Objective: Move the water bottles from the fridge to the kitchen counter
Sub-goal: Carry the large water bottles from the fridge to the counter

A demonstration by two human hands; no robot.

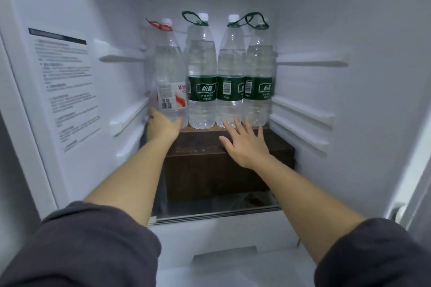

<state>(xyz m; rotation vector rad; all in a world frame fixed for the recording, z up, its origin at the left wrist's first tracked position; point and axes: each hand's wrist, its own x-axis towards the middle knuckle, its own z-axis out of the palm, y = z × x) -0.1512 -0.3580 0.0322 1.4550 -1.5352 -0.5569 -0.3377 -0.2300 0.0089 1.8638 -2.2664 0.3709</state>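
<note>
Several clear water bottles stand upright in a row on a dark wooden box (pixel 210 165) inside the open fridge. The leftmost bottle (pixel 170 70) has a white and red label and a red carry loop. Three green-labelled bottles stand to its right: one (pixel 201 72), a second (pixel 231 70) and a third (pixel 258 70), with green loops at their necks. My left hand (pixel 163 124) reaches around the base of the red-labelled bottle, fingers partly hidden behind it. My right hand (pixel 245 144) hovers open, fingers spread, just in front of the bases of the two right-hand bottles.
White fridge walls close in on both sides, with shelf rails (pixel 307 60) sticking out on the right and left (pixel 121 56). A printed sticker (pixel 65 86) covers the left wall. A glass shelf edge (pixel 217 214) runs below the box.
</note>
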